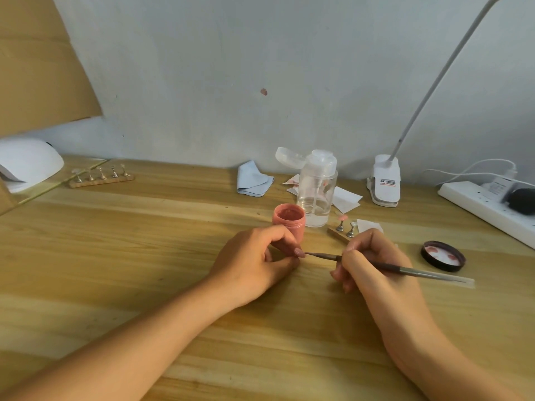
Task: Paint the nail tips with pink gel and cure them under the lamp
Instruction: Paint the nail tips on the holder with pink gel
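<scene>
A white domed curing lamp [29, 163] sits far left, near a wooden strip of five nail stands [101, 176]. The left hand [254, 264] pinches a pinkish nail tip [300, 252], half hidden by its fingers, before the open pink gel jar [289, 219]. The right hand [373, 261] grips a thin grey brush [405, 267], its bristles touching that tip. A dark round lid [443, 256] lies just beyond.

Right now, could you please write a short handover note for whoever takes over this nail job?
Left hand pinches a pinkish nail tip; right hand holds the gel brush, bristles at that tip.
Pink gel jar stands open behind the left hand; its lid lies at right.
Done: one tip on the near holder strip looks pink.
Left: the clear tip beside it, the far strip's five tips beside the curing lamp (colour unclear), then curing.
</scene>
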